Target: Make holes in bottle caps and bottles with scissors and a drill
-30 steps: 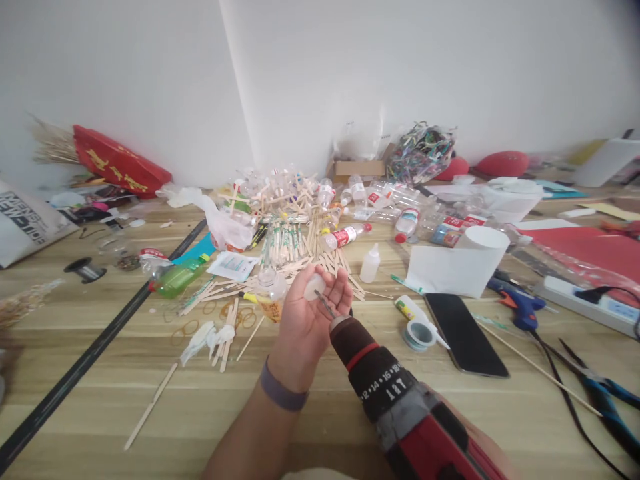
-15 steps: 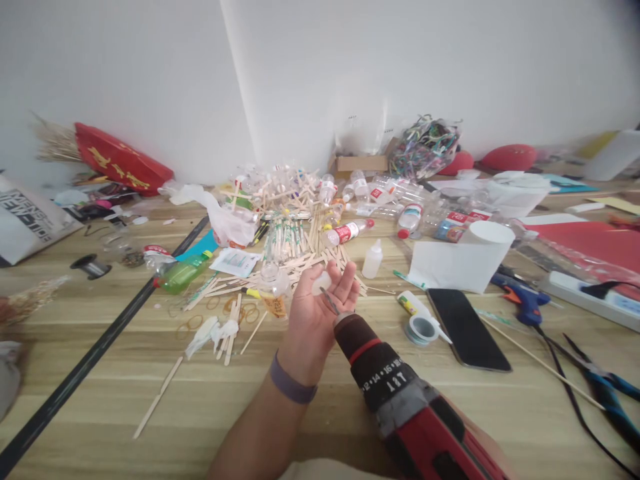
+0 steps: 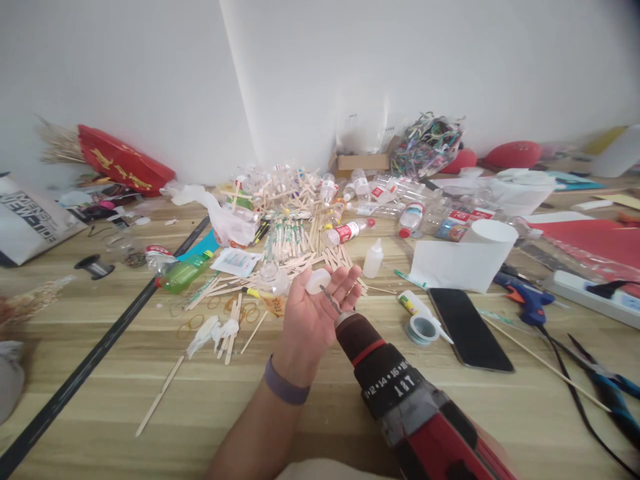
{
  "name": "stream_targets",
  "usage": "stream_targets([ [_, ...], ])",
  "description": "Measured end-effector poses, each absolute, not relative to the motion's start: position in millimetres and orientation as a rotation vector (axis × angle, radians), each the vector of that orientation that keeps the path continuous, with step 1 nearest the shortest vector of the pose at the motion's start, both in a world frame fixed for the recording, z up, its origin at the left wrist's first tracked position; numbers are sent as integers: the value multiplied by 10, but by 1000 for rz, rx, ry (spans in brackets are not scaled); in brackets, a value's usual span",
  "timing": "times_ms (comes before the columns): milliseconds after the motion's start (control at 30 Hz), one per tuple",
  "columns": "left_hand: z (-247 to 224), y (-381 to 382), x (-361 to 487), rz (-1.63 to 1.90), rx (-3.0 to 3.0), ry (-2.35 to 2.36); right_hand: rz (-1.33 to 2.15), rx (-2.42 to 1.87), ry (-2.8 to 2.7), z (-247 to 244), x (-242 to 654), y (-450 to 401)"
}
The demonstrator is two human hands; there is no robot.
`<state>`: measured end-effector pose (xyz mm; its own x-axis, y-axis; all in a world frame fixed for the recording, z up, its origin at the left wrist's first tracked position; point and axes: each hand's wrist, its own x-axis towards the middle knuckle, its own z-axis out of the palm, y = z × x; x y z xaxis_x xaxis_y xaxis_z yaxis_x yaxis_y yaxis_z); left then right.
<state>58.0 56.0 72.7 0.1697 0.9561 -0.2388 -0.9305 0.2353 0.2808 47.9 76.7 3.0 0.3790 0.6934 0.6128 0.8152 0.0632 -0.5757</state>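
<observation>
Overall, the cluttered table under the drill seemingly meets a pale wall.

Drill is red, black and grey with white numbers, disc is milky white, wristband plain purple. Table is pale wood with streaky grain, phone is black, glue gun blue and orange, one bottle see-through green.

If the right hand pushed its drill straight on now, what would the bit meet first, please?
Most likely the cap in the left hand; the drill bit points at it, though any gap is unclear.
</observation>
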Motion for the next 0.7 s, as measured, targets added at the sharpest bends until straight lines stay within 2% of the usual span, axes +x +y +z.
stream_targets([
  [333,732,564,691,1326,-3,440,-141,-1680,-1384,244,579,627],
  [700,677,512,681,1364,90,467,-29,-1736,-1379,176,570,607],
])
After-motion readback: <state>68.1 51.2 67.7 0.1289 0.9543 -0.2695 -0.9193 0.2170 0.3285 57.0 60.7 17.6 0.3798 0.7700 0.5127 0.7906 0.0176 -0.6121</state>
